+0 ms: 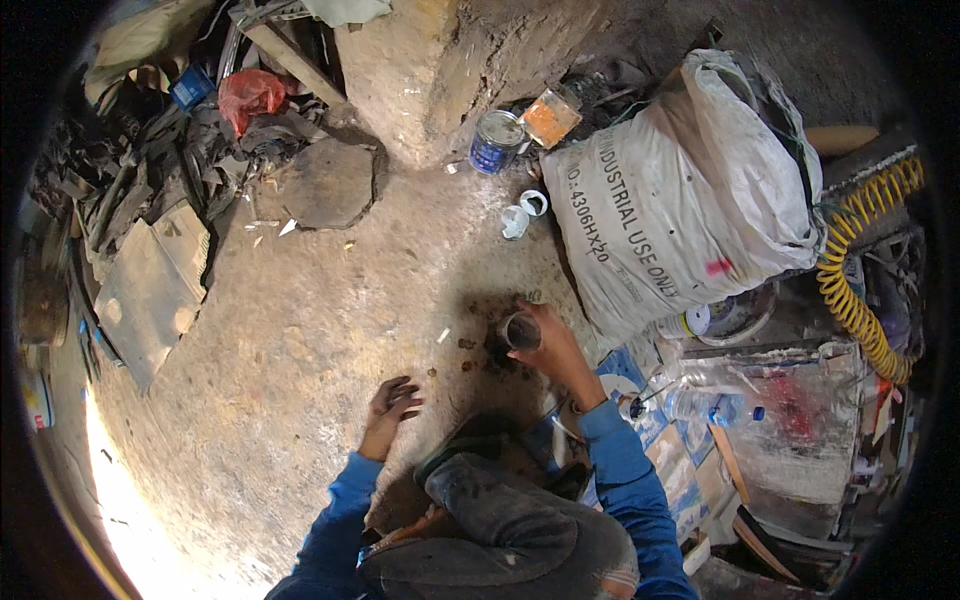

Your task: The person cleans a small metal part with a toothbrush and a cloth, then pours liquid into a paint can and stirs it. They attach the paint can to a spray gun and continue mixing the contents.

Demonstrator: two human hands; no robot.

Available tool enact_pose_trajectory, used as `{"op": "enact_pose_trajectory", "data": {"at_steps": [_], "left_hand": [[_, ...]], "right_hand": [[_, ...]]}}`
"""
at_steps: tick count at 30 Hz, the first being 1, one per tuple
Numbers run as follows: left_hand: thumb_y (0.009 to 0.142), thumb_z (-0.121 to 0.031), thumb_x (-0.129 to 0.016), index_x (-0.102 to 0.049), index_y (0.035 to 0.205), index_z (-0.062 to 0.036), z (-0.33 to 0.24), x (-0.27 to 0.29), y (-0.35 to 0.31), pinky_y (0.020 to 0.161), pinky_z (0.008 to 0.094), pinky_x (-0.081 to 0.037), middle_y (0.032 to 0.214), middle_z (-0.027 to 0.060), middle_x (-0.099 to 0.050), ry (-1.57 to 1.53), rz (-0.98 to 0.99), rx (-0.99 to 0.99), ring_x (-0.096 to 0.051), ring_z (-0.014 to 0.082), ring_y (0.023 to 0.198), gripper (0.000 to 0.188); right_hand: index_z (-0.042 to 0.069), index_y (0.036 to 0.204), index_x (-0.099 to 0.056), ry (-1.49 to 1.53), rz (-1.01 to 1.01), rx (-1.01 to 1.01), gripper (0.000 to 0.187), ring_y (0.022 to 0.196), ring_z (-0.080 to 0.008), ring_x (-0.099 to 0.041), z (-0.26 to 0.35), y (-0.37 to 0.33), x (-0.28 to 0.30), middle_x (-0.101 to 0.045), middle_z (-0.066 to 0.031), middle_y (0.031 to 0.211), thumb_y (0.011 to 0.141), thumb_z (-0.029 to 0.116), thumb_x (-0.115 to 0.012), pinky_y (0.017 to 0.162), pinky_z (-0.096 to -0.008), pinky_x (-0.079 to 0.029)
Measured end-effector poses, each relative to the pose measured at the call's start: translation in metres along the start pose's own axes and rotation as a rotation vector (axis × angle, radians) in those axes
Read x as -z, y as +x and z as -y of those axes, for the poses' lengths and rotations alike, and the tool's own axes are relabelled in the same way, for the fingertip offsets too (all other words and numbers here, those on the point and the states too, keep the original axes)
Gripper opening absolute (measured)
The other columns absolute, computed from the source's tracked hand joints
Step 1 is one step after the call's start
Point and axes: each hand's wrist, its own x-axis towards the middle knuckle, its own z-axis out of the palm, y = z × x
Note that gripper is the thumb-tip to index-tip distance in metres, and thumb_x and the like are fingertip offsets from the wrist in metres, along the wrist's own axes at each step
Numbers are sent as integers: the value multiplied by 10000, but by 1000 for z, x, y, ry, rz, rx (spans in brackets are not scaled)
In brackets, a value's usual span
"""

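My right hand (552, 342) is wrapped round a small clear cup (521, 331), seen from above, with something dark showing inside it. The cup is over a dark, stained patch of the floor (330, 310); whether it rests there or is held above it I cannot tell. Small brown spots mark the floor just left of the cup. My left hand (393, 408) is above the floor in front of my left knee, its darkened fingers apart and a little bent, holding nothing. Near it lies a small white scrap (443, 336).
A big white woven sack (650, 220) stands to the right. Beyond the cup are two white plastic pieces (525, 213), a blue can (496, 142) and an orange box (550, 118). At right lie a plastic bottle (710, 408) and a coiled yellow hose (845, 290). Scrap (140, 170) is heaped far left.
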Motion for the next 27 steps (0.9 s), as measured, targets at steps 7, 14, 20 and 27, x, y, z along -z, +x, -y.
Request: {"op": "enact_pose_trajectory", "data": {"at_steps": [7, 14, 20, 27], "left_hand": [[1022, -383, -443, -284, 1481, -102, 6, -95, 77, 1048, 453, -441, 1455, 140, -408, -781, 374, 245, -527, 349, 1232, 561], [1032, -437, -391, -473, 1356, -59, -10, -128, 73, 987, 400, -477, 1290, 129, -580, -694, 407, 58, -572, 262, 1169, 505], [1023, -351, -451, -501, 1327, -39, -14, -134, 59, 970, 409, -496, 1256, 127, -591, -448, 299, 185, -581, 251, 1146, 438], [950, -115, -521, -447, 1361, -21, 16, -138, 62, 970, 360, -475, 1297, 108, -549, 268, 383, -454, -534, 209, 1184, 429]], "right_hand": [[24, 1339, -405, 76, 60, -74, 767, 1206, -421, -505, 57, -20, 6, -499, -254, 1304, 700, 160, -808, 976, -441, -456], [66, 1267, -491, -235, -79, 169, 640, 1176, -338, -541, 80, -36, 8, -574, -180, 1188, 701, 155, -777, 1072, -570, -301], [39, 1262, -537, -499, 317, 27, 590, 1185, -346, -536, 77, -38, 8, -566, -212, 1201, 759, 291, -715, 1096, -708, -115], [-47, 1186, -555, -371, 407, -45, 614, 1147, -408, -550, 36, -41, 6, -587, -266, 1164, 774, 394, -668, 1059, -704, -192]]}}
